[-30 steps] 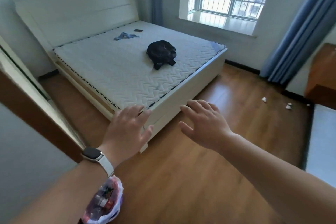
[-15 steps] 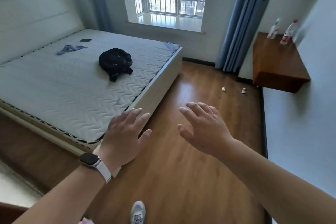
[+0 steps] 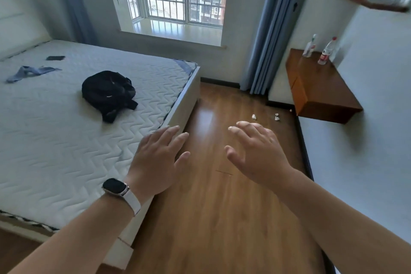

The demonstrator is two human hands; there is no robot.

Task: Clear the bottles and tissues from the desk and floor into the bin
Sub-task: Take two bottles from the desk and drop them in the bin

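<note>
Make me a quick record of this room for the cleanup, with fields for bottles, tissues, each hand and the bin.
bottles: far bottle and near bottle, both upright at the back of the desk
tissues: tissue nearer the bed and tissue nearer the desk, both on the floor
left hand: open, holding nothing
right hand: open, holding nothing
bin: not in view

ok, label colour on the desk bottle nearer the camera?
Red. The bottle shows best in the head view, the only one here.
</note>
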